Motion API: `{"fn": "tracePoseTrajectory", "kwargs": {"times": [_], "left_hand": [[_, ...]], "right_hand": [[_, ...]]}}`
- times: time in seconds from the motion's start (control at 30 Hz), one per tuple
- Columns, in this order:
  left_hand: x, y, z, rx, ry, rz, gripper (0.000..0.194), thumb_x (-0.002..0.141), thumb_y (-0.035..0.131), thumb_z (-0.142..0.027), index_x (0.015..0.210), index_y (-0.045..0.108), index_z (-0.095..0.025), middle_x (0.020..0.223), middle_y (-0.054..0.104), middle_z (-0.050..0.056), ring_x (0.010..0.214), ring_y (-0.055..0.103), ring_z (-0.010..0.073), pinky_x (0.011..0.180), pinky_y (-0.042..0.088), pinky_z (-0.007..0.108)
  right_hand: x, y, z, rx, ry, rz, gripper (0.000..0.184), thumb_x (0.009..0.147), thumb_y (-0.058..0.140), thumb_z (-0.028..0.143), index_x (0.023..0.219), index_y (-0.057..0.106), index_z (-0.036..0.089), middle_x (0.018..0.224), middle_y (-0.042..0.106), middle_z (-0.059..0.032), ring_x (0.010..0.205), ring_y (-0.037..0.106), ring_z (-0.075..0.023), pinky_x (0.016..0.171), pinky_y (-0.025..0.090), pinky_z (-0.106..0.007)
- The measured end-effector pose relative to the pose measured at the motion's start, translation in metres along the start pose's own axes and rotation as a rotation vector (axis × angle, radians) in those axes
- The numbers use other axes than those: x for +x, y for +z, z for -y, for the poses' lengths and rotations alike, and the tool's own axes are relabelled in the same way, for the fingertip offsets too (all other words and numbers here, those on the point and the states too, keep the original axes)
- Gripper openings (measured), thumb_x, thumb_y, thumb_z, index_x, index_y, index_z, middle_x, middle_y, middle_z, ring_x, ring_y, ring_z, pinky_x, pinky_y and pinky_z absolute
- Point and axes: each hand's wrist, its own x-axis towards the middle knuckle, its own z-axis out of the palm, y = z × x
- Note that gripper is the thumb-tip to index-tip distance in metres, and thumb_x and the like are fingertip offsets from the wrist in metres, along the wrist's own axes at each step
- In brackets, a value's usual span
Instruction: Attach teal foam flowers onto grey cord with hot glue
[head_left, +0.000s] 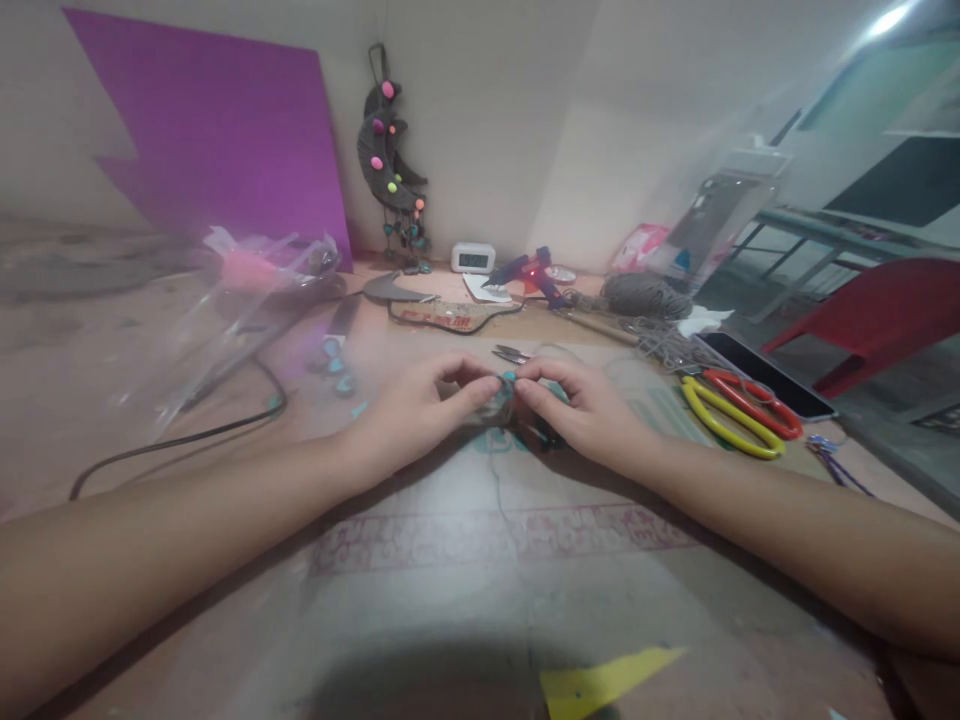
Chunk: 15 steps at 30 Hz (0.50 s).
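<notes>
My left hand (431, 400) and my right hand (589, 408) meet at the middle of the table, thumbs and forefingers pinched close together. Between the fingertips is a small teal piece (509, 378) with grey yarn about it; its exact shape is mostly hidden. Below the hands a thin grey strand (496, 485) trails over the tabletop. Just beyond the fingers lie small metal snips (512, 354). Several teal pieces (335, 368) rest left of my left hand.
At the back stand a white digital clock (473, 258) and a glue gun (534, 277) with a red light. To the right are grey yarn (646, 297), scissors (731, 415) with yellow and red handles, and a phone (757, 372). A black cable (187, 440) crosses the left side.
</notes>
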Motion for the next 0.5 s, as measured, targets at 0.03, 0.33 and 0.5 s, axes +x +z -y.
{"fn": "tracePoseTrajectory", "kwargs": {"times": [0.03, 0.33, 0.5], "left_hand": [[-0.0005, -0.0002, -0.0012, 0.01, 0.004, 0.006, 0.024, 0.093, 0.056, -0.04, 0.096, 0.067, -0.019, 0.092, 0.072, 0.001, 0.087, 0.065, 0.0175, 0.079, 0.05, 0.027], [-0.0011, -0.0011, -0.0045, 0.074, 0.005, -0.036, 0.021, 0.091, 0.057, -0.036, 0.085, 0.064, -0.018, 0.084, 0.069, 0.001, 0.08, 0.063, 0.0165, 0.076, 0.049, 0.027], [-0.0006, -0.0009, -0.0037, 0.102, 0.015, -0.026, 0.02, 0.091, 0.055, -0.035, 0.083, 0.064, -0.019, 0.082, 0.07, 0.0, 0.078, 0.063, 0.0166, 0.076, 0.049, 0.027]], "right_hand": [[0.0002, 0.0, 0.0, -0.001, -0.002, -0.001, 0.022, 0.093, 0.052, 0.025, 0.075, 0.061, 0.019, 0.071, 0.066, 0.0005, 0.07, 0.061, -0.0129, 0.068, 0.046, -0.025], [-0.0003, 0.0006, -0.0009, 0.137, 0.035, 0.12, 0.036, 0.09, 0.06, 0.029, 0.125, 0.058, 0.02, 0.1, 0.073, -0.0053, 0.087, 0.07, -0.0169, 0.071, 0.054, -0.028], [-0.0006, 0.0036, -0.0009, 0.248, 0.081, 0.167, 0.037, 0.09, 0.059, 0.026, 0.126, 0.056, 0.019, 0.084, 0.072, -0.0023, 0.075, 0.069, -0.0148, 0.066, 0.053, -0.028]]}}
